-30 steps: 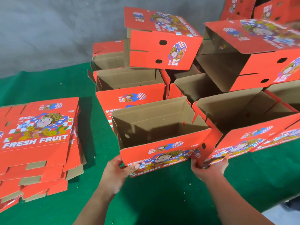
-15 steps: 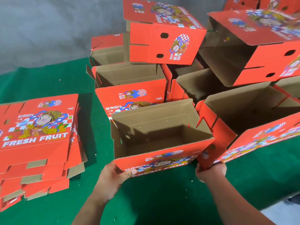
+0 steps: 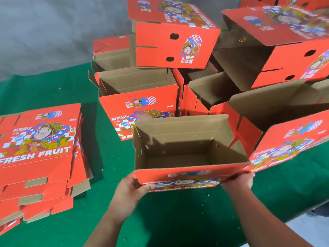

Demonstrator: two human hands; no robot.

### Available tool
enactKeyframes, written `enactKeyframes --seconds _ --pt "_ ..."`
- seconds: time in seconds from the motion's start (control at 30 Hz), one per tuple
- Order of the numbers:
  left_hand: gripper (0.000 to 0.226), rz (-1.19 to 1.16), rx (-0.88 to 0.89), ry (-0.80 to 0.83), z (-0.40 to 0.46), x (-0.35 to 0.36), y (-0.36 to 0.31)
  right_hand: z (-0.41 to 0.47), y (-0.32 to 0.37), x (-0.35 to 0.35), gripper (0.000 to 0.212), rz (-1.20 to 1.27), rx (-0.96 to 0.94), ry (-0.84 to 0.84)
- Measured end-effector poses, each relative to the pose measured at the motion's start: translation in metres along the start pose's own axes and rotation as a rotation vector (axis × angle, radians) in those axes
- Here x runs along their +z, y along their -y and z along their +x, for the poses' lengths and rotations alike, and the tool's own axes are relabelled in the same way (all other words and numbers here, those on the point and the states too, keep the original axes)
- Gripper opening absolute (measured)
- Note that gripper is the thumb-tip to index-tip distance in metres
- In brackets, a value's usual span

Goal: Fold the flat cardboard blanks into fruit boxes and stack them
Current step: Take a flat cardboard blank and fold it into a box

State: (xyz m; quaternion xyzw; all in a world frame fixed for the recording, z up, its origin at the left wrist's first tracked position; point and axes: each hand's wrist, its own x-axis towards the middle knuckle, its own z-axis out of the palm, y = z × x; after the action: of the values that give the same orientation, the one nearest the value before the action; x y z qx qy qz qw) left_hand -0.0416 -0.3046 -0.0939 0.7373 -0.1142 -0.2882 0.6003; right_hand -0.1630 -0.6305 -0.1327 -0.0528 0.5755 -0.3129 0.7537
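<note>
A folded red fruit box [image 3: 187, 179], brown inside and open at the top, is held above the green table just in front of me. My left hand [image 3: 131, 191] grips its lower left corner, thumb across the printed front. My right hand [image 3: 238, 180] holds the lower right corner from underneath, mostly hidden by the box. A stack of flat red blanks [image 3: 39, 139] printed FRESH FRUIT lies at the left. Several folded boxes [image 3: 138, 104] stand and lie piled behind the held one.
The green table cover [image 3: 174, 220] runs to an edge at the lower right, with pale floor beyond. A box on its side [image 3: 176, 38] tops the back pile; another tilted box [image 3: 288, 50] leans at the upper right. A grey wall stands behind.
Both hands have raised the box and tipped it toward me, so more of its brown inside shows. The piles and the blanks have not moved.
</note>
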Motion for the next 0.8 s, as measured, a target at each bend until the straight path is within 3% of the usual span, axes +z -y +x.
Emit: enactKeyframes --seconds 0.07,0.13,0.2,0.23,0.4,0.43,0.5,0.6,0.8 --pt "0.032 0.055 0.034 -0.023 0.006 0.014 -0.004 0.002 0.011 0.005 0.032 -0.008 -0.019 0.053" --pt "0.03 0.114 0.047 -0.043 0.013 0.029 -0.01 0.006 0.022 0.01 0.033 0.042 0.1 0.151" --pt "0.029 0.138 0.031 -0.044 0.021 0.045 -0.016 0.008 0.03 0.004 0.018 0.099 0.12 0.146" --pt "0.029 0.141 0.016 -0.051 0.025 0.052 -0.019 0.004 0.033 0.001 0.021 -0.009 0.021 0.068" --pt "0.027 0.226 -0.026 -0.138 0.038 0.082 -0.026 -0.024 0.022 0.001 0.027 -0.213 -0.032 0.027" --pt "0.028 0.232 -0.026 -0.154 0.038 0.086 -0.027 -0.028 0.014 -0.004 0.042 -0.235 0.013 0.03" --pt "0.029 0.25 -0.02 -0.167 0.037 0.092 -0.027 -0.03 -0.008 -0.013 0.059 -0.207 0.162 0.116" --pt "0.028 0.275 0.001 -0.148 0.031 0.098 -0.025 -0.04 -0.037 -0.018 0.061 -0.156 0.385 0.288" --pt "0.03 0.269 0.026 -0.049 0.033 0.109 -0.034 -0.036 -0.021 -0.018 0.065 -0.053 0.242 0.331"
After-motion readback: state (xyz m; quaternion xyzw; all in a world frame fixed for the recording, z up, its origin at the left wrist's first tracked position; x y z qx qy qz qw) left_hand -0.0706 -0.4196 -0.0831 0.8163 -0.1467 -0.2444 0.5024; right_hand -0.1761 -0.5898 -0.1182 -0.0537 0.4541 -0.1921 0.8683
